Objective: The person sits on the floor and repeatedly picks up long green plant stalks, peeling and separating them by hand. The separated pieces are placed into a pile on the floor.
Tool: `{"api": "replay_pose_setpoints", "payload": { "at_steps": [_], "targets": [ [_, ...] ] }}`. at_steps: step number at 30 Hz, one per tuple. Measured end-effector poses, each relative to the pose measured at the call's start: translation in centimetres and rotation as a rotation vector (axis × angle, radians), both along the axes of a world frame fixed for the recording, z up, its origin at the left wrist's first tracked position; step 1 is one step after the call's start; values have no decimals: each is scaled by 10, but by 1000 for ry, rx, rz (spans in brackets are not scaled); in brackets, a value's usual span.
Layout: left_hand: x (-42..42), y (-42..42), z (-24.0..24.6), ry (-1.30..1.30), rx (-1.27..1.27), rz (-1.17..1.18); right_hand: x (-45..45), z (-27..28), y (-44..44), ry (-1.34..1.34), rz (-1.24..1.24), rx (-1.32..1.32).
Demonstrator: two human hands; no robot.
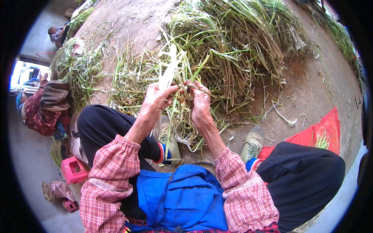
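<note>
Both my hands meet before me, over a spread of loose green and dry leaves [131,90]. My left hand [157,97] grips a bunch of pale, peeled plant stalks [172,67] whose white part points away from me. Close beside it, my right hand [199,97] pinches a stalk with withered leaves between thumb and fingers. A long green leaf hangs down below my left hand. Beyond my right hand lies a large heap of long-stemmed plants [239,58], green at the top and brown along the stems.
A red woven sack [316,132] lies by my right knee, some green leaves on it. Pink plastic stools [74,170] stand at the left. One person sits beside a leaf pile [78,62] at left, another at the far upper left. More plants line the far right.
</note>
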State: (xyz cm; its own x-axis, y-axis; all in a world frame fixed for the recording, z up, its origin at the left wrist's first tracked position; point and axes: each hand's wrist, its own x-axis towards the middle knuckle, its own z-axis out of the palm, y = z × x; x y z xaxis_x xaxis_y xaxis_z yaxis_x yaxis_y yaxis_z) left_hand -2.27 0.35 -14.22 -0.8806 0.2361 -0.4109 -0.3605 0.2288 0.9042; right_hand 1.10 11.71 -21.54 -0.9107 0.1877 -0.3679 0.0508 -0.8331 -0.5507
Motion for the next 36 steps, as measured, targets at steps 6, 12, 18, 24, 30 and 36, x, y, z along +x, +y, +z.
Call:
{"api": "replay_pose_setpoints", "payload": {
  "at_steps": [6,12,18,24,30,36],
  "targets": [
    [4,7,9,-60,-9,-42,1,-1,4,-46,-12,-55],
    [1,0,3,-51,32,2,-2,-40,20,-191,-176,-131],
    [2,4,8,-47,34,4,6,-67,50,-247,45,1408],
    [6,11,9,1,29,-11,-8,22,54,34,-301,1649],
    [14,11,3,-63,-16,-146,-14,22,41,149,118,627],
    [21,16,-1,-112,-24,-213,-10,8,75,49,-121,345]
  ]
}}
